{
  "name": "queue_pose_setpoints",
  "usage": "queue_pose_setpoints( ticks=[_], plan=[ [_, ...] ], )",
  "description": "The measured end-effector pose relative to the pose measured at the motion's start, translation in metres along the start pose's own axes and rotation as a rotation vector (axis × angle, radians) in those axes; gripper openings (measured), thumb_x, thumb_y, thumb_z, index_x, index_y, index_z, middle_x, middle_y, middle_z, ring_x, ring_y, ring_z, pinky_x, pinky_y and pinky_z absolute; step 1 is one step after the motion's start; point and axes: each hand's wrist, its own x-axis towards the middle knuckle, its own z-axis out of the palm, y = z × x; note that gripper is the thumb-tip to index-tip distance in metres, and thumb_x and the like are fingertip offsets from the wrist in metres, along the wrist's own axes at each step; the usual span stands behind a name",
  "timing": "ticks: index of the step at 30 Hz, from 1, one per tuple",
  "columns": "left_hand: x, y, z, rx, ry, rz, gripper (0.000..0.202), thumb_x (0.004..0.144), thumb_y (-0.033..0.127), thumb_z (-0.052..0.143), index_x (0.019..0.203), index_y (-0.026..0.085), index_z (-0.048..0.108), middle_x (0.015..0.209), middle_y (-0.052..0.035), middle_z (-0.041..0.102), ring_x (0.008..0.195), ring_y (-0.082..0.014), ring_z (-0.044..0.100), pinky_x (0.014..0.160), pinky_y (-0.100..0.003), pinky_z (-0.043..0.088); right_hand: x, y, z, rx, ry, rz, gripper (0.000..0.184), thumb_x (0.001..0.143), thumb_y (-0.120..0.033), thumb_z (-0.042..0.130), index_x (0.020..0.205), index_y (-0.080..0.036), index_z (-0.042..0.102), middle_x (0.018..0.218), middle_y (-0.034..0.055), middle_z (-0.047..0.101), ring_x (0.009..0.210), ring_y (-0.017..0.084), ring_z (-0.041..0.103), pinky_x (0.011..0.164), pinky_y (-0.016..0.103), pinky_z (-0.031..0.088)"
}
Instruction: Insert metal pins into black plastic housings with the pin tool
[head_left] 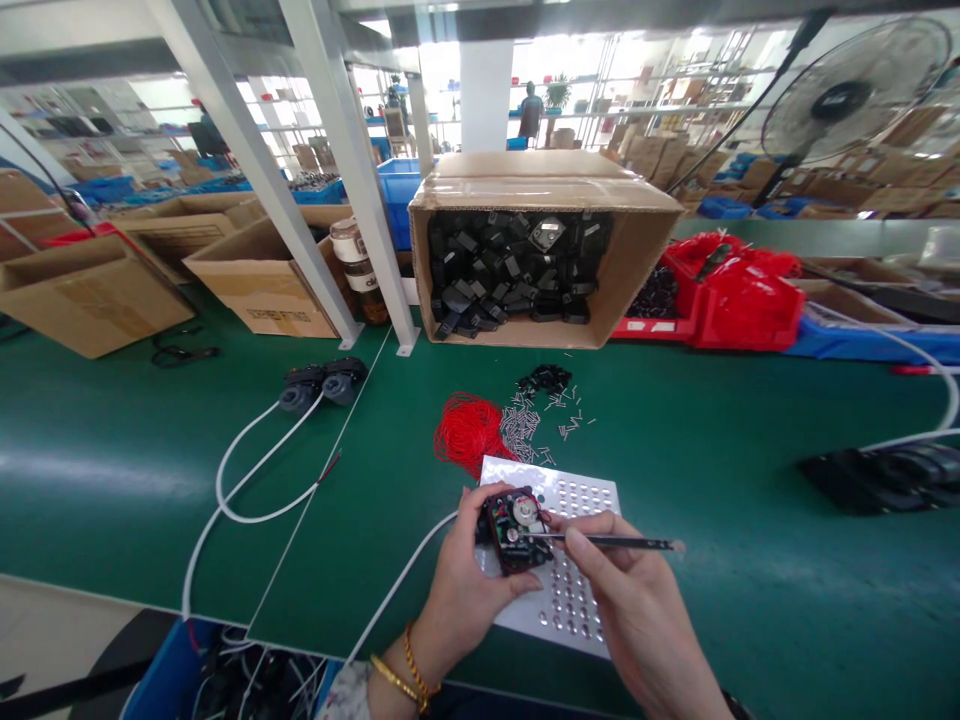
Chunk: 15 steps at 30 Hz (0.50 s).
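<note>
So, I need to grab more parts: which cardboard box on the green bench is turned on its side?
The large middle cardboard box, holding black plastic parts: its opening faces the camera, while the cardboard boxes at the left open upward.

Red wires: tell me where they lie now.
In the head view, the red wires lie near centre, left of the metal pieces, by the white sheet.

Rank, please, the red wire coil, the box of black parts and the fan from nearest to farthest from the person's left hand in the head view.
1. Red wire coil, just beyond the left hand.
2. Box of black parts, farther back.
3. Fan, upper right.
</note>
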Motion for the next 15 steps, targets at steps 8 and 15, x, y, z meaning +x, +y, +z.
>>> queue_pose_setpoints(
  ticks=[8,15],
  plan=[
    [-0.001,-0.002,-0.001,0.033,0.015,0.025,0.077,0.054,0.005,0.083,0.119,0.026,0.047,0.121,-0.0020,0.056,0.116,-0.0246,0.051,0.107,-0.043,0.034,0.001,-0.001,0.000,-0.037,-0.007,-0.023,0.031,0.062,-0.043,0.082,0.073,-0.019,0.066,0.091,0.0087,0.070,0.090,0.027,0.061,0.080,0.037,0.045],
    [-0.002,-0.015,0.003,0.039,0.068,0.196,0.072,0.069,0.023,0.080,0.126,0.030,0.037,0.133,-0.0060,0.044,0.124,-0.0276,0.042,0.106,-0.046,0.034,0.004,-0.001,-0.002,-0.048,-0.039,-0.055,0.027,0.065,-0.040,0.081,0.075,-0.019,0.066,0.093,0.0086,0.070,0.091,0.026,0.062,0.081,0.036,0.046]
  ],
)
